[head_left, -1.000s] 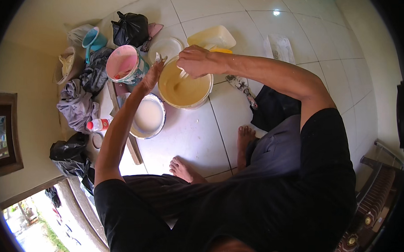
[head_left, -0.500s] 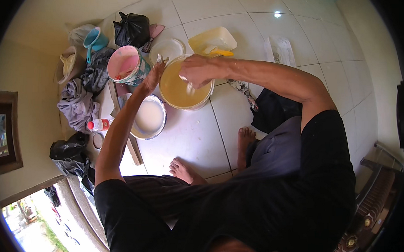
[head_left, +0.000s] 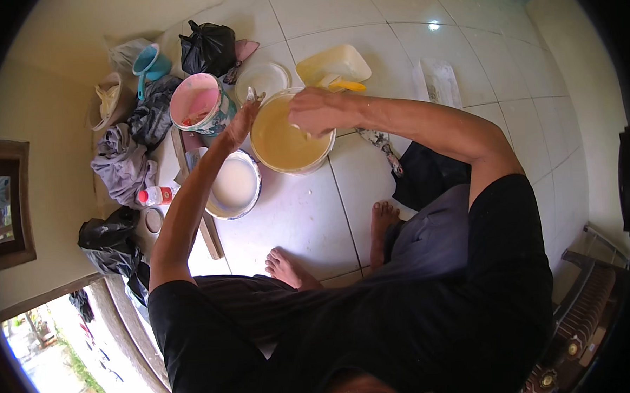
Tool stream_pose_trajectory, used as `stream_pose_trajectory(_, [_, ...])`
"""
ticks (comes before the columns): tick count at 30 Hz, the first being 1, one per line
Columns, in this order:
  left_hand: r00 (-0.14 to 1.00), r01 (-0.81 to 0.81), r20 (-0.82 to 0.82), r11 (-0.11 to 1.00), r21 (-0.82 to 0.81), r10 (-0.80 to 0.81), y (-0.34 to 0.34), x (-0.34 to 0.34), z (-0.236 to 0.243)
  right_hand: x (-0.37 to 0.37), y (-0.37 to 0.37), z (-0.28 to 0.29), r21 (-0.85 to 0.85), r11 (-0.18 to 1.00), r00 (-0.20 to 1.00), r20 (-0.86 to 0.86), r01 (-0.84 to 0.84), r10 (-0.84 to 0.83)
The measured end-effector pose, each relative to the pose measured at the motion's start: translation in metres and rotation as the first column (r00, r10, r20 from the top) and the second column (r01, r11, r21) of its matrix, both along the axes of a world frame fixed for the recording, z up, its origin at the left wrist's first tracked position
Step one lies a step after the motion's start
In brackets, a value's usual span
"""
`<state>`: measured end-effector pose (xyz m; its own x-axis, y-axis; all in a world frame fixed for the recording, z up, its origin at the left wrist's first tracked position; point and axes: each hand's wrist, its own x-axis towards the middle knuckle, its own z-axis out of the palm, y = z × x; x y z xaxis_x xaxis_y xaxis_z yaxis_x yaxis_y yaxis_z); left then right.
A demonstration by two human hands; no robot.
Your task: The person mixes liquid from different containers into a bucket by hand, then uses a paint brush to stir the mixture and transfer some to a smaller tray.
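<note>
Round pale plastic bucket (head_left: 296,171) stands upright on the glossy white tiled floor (head_left: 295,232), ahead of the person's bare feet (head_left: 286,264); it contains a smooth tan-yellow liquid (head_left: 281,145). Right hand (head_left: 317,112) is over the bucket's right half, fingers curled tightly round a short pale implement (head_left: 296,126); most of the implement is hidden, kind undetermined. Left hand (head_left: 241,122) is at the bucket's left rim, an upraised digit smeared white; whether it grips the rim or only rests there, cannot tell. Just beside the bucket, nearer the person, a round white-rimmed vessel (head_left: 257,196) holds off-white liquid, the left forearm crossing its edge. Left of the left hand: a pink-lined bucket with teal-and-white outer wall (head_left: 221,115). Behind the tan bucket: a round whitish lid (head_left: 279,75) and a rectangular cream plastic tub (head_left: 357,65), with a yellow-handled tool (head_left: 347,85) at the tub's near edge. Farther right, a clear rectangular plastic tray (head_left: 440,86). Outer left: a knotted black plastic bag (head_left: 207,50), a teal plastic dipper (head_left: 152,64), crumpled grey cloth (head_left: 120,163) and a red-capped bottle (head_left: 157,196).
</note>
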<state>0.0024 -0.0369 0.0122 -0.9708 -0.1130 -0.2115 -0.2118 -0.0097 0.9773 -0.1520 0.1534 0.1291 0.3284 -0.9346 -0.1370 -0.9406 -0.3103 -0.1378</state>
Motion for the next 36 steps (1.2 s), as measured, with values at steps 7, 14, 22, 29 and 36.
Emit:
stream_pose_trajectory(7, [0.999,-0.036,-0.018,0.999,0.035,0.037,-0.009,-0.002,-0.016,-0.002,0.000,0.002,-0.107,0.994,1.000,0.027,0.001,0.002])
stream_pose_trajectory(14, [0.996,-0.069,-0.050,0.997,0.028,0.070,-0.006,-0.003,-0.020,0.000,-0.003,0.008,-0.141,0.987,0.996,0.056,0.076,-0.068])
stream_pose_trajectory(22, [0.995,-0.081,-0.063,0.995,-0.051,0.078,-0.010,0.004,-0.016,0.008,-0.007,0.006,-0.195,0.981,0.995,0.102,0.012,0.008])
stream_pose_trajectory(29, [0.997,-0.076,-0.030,0.997,-0.005,0.076,-0.017,0.012,-0.014,0.028,-0.008,0.005,0.041,0.998,0.993,0.110,-0.054,0.049])
stream_pose_trajectory(36, [0.998,-0.054,-0.024,0.997,-0.064,0.052,0.007,-0.003,0.005,0.004,0.005,-0.006,-0.015,0.998,0.996,0.068,-0.056,0.057])
